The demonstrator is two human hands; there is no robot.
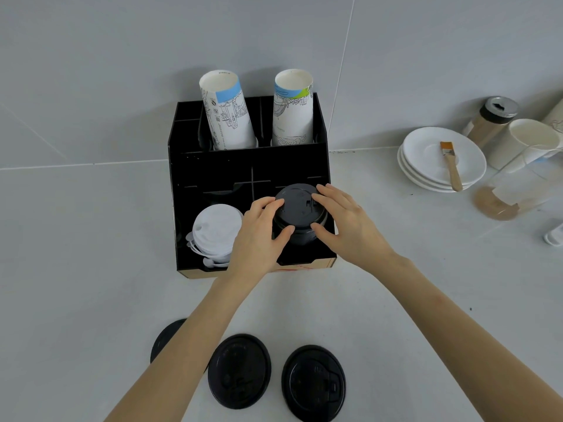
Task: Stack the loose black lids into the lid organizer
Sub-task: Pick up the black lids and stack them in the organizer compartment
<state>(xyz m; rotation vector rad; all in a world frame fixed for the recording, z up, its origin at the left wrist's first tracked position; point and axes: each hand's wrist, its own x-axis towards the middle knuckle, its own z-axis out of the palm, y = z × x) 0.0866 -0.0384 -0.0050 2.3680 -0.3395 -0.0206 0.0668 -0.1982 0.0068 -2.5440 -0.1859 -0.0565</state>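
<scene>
Broadly, the pale grey bench [91, 254] carried a black compartmented lid organizer [213, 169] against the wall. Both hands met over its front right compartment: the left hand [259, 236] and right hand [344, 226] had fingers curled against opposite sides of a stack of round black plastic lids [300, 213] sitting there. Three loose black lids [239, 371] lay on the bench nearest the person

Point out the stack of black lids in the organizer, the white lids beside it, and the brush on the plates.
stack of black lids [300, 205]: head view, top face of the uppermost lid.
white lids [217, 226]: head view, top of the pile.
brush [451, 167]: head view, wooden handle.
</scene>
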